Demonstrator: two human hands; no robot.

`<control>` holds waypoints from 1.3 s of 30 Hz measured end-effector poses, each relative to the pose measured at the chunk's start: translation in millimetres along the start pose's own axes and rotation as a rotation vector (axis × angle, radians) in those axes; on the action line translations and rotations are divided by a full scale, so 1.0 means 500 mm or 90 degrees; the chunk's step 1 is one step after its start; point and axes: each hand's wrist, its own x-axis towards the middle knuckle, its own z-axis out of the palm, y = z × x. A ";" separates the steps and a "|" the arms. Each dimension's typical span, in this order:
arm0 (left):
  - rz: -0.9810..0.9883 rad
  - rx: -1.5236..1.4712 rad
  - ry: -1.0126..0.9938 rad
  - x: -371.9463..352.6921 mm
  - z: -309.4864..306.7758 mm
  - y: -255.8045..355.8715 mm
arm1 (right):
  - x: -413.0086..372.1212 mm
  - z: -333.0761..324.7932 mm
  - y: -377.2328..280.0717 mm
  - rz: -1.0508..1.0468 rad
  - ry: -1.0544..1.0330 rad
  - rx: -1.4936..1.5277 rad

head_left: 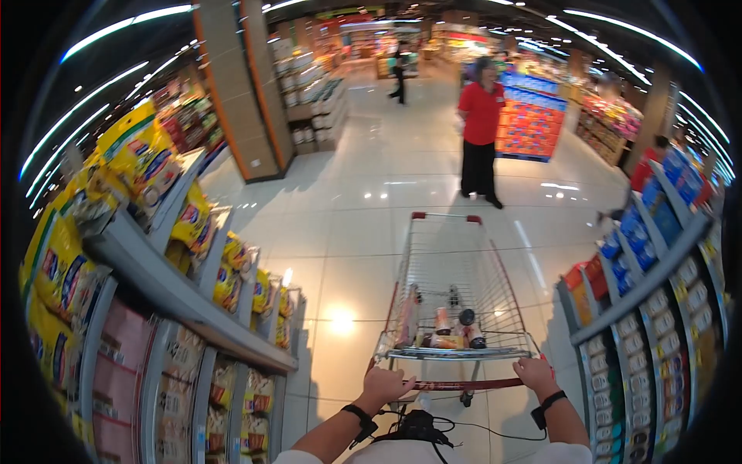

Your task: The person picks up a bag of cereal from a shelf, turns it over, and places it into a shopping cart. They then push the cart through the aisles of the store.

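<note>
Cart [504, 280] is centred between two shelf rows, its red handle [464, 384] gripped near the left end by the closed left hand [384, 387] and near the right end by the closed right hand [536, 377]. Packaged goods [443, 322] are held low in the basket, close to the handle. A wider strip of tiled floor [348, 263] is left beside the left shelves [193, 309] than beside the right shelves [645, 284]. Past the front rim, the floor is broadened; it is bordered by a pillar [239, 93] and stacked boxes [529, 127], with a red-shirted person [481, 112] placed ahead.
</note>
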 end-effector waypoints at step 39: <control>-0.052 -0.093 -0.128 0.531 -0.042 -0.445 | 0.638 -0.036 -0.147 0.151 -0.236 0.085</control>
